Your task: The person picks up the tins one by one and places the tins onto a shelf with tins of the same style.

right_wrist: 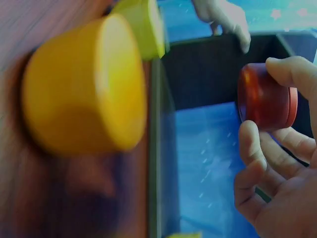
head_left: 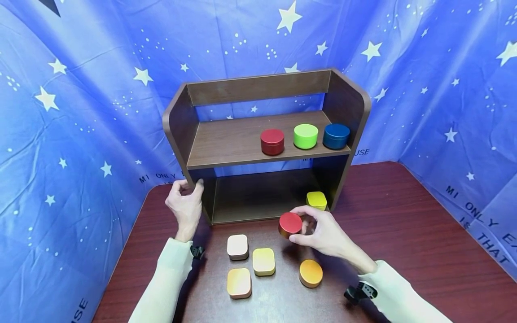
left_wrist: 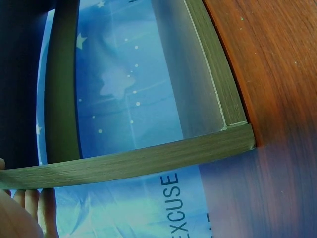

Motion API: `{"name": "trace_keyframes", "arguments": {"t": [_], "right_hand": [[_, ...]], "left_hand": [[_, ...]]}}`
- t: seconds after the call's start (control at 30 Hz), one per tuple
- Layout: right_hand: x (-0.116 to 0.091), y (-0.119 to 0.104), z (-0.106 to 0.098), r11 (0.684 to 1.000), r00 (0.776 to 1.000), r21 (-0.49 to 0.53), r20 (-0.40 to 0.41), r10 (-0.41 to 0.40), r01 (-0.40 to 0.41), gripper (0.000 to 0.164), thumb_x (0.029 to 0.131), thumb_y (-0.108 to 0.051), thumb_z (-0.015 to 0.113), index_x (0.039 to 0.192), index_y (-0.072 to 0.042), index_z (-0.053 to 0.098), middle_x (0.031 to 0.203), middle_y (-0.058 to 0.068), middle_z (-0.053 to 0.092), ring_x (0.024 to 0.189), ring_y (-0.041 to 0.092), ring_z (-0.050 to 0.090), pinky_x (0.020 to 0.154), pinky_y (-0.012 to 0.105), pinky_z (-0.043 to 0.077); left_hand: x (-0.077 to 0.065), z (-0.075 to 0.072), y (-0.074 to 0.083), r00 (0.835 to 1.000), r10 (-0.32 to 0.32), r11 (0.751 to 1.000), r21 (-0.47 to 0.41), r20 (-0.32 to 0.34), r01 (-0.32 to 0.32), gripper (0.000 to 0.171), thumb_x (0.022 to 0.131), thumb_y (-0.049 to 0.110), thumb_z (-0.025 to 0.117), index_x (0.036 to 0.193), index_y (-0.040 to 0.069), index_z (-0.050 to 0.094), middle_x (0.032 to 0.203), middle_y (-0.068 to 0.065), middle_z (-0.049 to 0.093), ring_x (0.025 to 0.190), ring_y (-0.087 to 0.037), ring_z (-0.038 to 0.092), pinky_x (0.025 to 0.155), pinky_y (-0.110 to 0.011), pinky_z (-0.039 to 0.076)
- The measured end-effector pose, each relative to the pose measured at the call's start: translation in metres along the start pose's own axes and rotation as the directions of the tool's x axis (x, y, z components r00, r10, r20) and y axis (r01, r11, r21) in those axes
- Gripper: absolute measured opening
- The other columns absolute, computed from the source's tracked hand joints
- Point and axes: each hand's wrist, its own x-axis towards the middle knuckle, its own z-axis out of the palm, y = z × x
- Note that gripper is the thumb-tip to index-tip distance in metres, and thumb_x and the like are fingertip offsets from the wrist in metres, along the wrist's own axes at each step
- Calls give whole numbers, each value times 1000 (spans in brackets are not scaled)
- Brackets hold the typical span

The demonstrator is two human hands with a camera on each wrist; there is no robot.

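My right hand (head_left: 325,233) pinches a round red tin (head_left: 290,224) between thumb and fingers, in front of the lower shelf. In the right wrist view the same red tin (right_wrist: 267,96) is tipped on its side, thumb over it and fingertips under. My left hand (head_left: 186,204) grips the left side panel of a dark brown wooden shelf unit (head_left: 234,159). The left wrist view has fingers (left_wrist: 47,208) on the outer face of that panel, with the thumb across its edge. Behind the right hand, a square yellow tin (head_left: 317,200) sits at the right end of the lower shelf.
On the upper shelf stand a dark red tin (head_left: 272,142), a green tin (head_left: 305,136) and a blue tin (head_left: 336,136). The table (head_left: 387,202) in front bears a cream square tin (head_left: 237,246), a pale yellow one (head_left: 264,261), a peach one (head_left: 239,282) and a round orange tin (head_left: 311,273).
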Motion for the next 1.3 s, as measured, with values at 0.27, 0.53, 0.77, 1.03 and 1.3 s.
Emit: {"name": "trace_keyframes", "arguments": {"t": [0.27, 0.53, 0.77, 1.03, 1.3], "right_hand": [[15, -33, 7, 998, 998, 54, -58, 15, -12, 55, 73, -27, 91, 121, -24, 63, 74, 1, 63, 62, 8, 56, 55, 22, 44], [31, -53, 11, 997, 987, 70, -161, -16, 27, 53, 73, -28, 90, 119, -23, 65, 81, 2, 65, 68, 16, 58, 55, 20, 44], [38, -65, 16, 998, 973, 29, -226, -46, 54, 54, 72, -31, 90, 120, -23, 65, 79, 0, 65, 69, 15, 59, 58, 20, 44], [54, -79, 16, 991, 948, -6, -290, -129, 133, 55, 73, -31, 90, 122, -22, 67, 88, -2, 64, 62, 9, 58, 58, 20, 46], [69, -92, 17, 985, 934, 5, -319, -159, 170, 56, 74, -32, 90, 123, -21, 66, 88, -1, 64, 61, 8, 58, 58, 21, 47]], "left_hand": [[0, 1, 1, 1000, 15, 999, 30, -12, -15, 16, 76, 2, 80, 80, -6, 67, 71, -14, 67, 60, 3, 54, 61, -14, 44], [0, 1, 2, 1000, 23, 999, 36, -15, -23, 16, 75, 2, 80, 80, -6, 67, 74, -19, 68, 61, 3, 55, 63, -17, 45], [0, 0, 2, 999, 28, 999, 31, -17, -27, 16, 75, 1, 80, 81, -6, 67, 73, -17, 67, 61, 4, 54, 61, -14, 44], [0, 0, 1, 1000, 5, 1000, 20, -19, -4, 16, 75, 2, 80, 81, -6, 68, 69, 3, 64, 60, 2, 55, 60, -13, 44], [-1, 0, 0, 1000, 11, 1000, 21, -20, -11, 16, 76, 3, 80, 81, -6, 68, 75, -22, 68, 61, -1, 56, 61, -11, 44]]}}
